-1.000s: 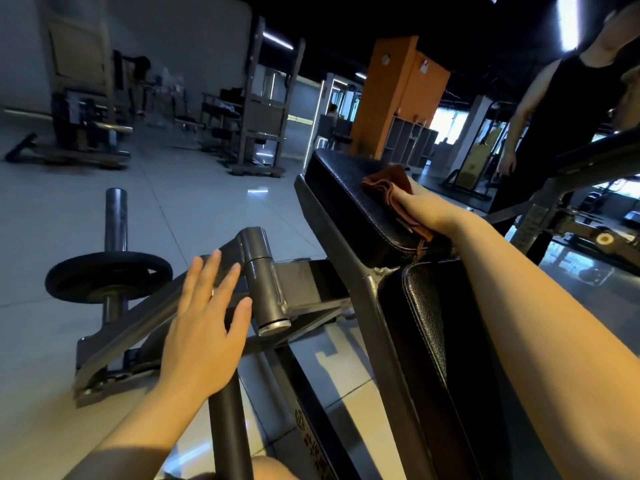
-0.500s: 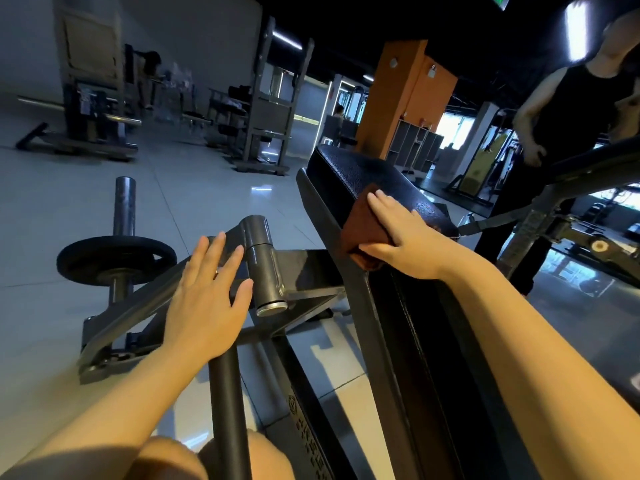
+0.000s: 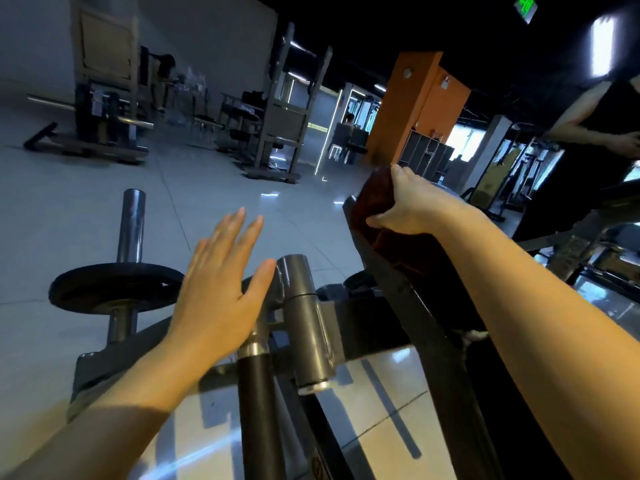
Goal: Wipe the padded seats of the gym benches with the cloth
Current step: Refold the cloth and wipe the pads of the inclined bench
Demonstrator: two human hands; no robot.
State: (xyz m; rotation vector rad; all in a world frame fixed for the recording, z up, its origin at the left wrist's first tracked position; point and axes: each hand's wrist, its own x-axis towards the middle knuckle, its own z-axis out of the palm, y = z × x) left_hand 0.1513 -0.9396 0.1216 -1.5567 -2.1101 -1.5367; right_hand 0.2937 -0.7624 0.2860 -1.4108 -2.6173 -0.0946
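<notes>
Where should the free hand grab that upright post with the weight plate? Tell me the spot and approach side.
Grip the bare upper post above the weight plate, coming from its right, where the open left hand hovers. It is a plain upright cylinder; the plate blocks any lower hold.

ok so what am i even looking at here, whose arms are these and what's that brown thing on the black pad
This is one picture from a camera worn on a person's head, looking forward and down, so the two bare arms are the wearer's own. The place is a gym. The right hand holds a rust-brown folded cloth against the upper end of a black padded bench seat on a dark metal frame. The left hand is flat with straight fingers, over the grey steel bar of the machine; whether it touches the bar I cannot tell. Further left, a black round weight plate sits on an upright steel peg. Another person in a black top stands at the far right.
</notes>
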